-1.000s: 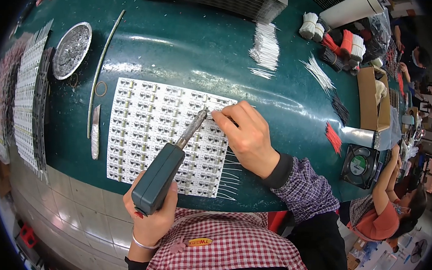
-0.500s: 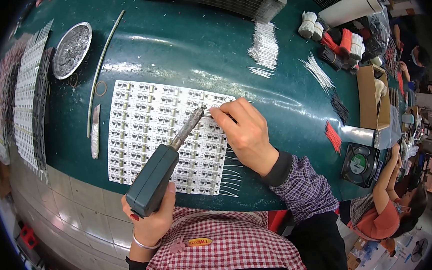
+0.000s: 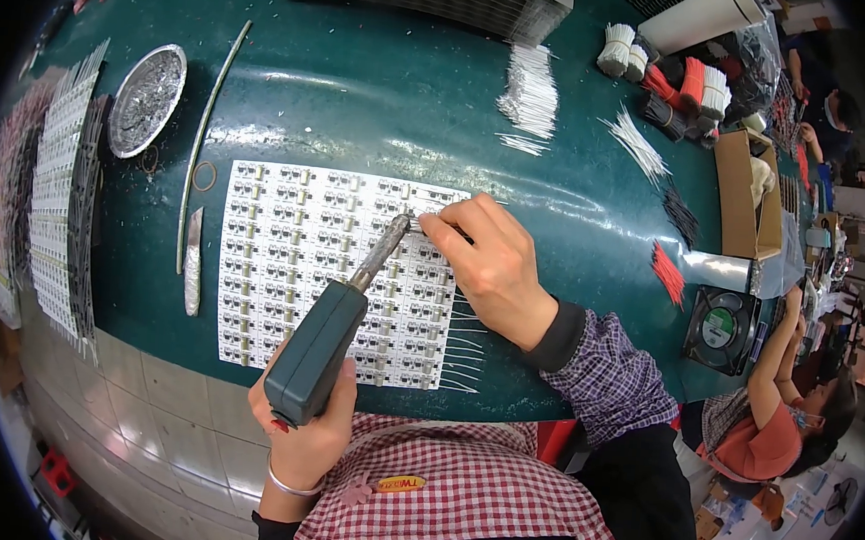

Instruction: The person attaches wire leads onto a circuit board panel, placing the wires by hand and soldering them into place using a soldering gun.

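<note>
My left hand [image 3: 307,454] is wrapped round the dark green handle of a soldering iron [image 3: 319,347]. The iron's metal barrel slants up over a white circuit board panel [image 3: 305,261] that lies flat on the table. Its tip rests near the panel's upper right part. Right beside that tip, my right hand [image 3: 498,265] is pinched close to the board, its thumb and finger on what looks like a thin white wire, mostly hidden by the fingers. Several thin white wires [image 3: 465,349] stick out past the panel's right edge.
A foil-like bowl [image 3: 147,100], a long thin rod [image 3: 212,119] and a wrapped knife [image 3: 192,263] lie left. Stacked panels [image 3: 61,204] stand far left. White wires [image 3: 528,91], red wires [image 3: 667,271], a cardboard box [image 3: 739,196] and a fan [image 3: 721,330] sit right; a co-worker [image 3: 767,439] is beyond.
The soldering iron's handle and my left hand have shifted slightly right and up. The tip and my right hand stay nearly in place.
</note>
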`<state>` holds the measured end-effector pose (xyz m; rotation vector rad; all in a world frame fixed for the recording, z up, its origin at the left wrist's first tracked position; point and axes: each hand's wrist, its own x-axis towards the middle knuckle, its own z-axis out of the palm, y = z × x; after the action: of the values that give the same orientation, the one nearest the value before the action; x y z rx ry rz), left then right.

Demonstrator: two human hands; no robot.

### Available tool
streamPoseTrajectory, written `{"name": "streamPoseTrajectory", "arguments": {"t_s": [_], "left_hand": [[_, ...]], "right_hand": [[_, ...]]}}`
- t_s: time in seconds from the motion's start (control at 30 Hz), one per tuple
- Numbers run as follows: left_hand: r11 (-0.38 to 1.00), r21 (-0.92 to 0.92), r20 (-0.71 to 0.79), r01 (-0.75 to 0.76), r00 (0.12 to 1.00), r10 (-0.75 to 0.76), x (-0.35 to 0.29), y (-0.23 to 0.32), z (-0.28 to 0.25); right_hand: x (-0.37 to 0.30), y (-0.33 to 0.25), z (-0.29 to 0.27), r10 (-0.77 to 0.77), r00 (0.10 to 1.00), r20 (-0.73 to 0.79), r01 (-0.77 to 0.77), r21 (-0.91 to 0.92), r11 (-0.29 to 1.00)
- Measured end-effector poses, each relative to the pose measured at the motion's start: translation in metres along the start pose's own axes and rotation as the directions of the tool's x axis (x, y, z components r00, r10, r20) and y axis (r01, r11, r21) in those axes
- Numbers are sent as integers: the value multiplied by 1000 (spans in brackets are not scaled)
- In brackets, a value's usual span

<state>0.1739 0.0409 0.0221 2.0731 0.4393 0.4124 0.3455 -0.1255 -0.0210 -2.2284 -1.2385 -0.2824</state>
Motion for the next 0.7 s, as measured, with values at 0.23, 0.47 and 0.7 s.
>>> {"name": "streamPoseTrajectory", "arguments": {"t_s": [0.23,0.47,0.7], "left_hand": [[993,84,-32,87,996,-85,-9,1,-4],[981,-36,42,191,981,-190,-20,-6,-10],[970,-57,32,238,971,-236,-25,-9,-13]], "right_hand": [[0,-1,0,11,1000,-2,-11,-1,1000],[-2,0,0,-8,999,-47,7,-20,1000],[-7,-5,-4,-13,997,-79,11,-27,1000]]}}
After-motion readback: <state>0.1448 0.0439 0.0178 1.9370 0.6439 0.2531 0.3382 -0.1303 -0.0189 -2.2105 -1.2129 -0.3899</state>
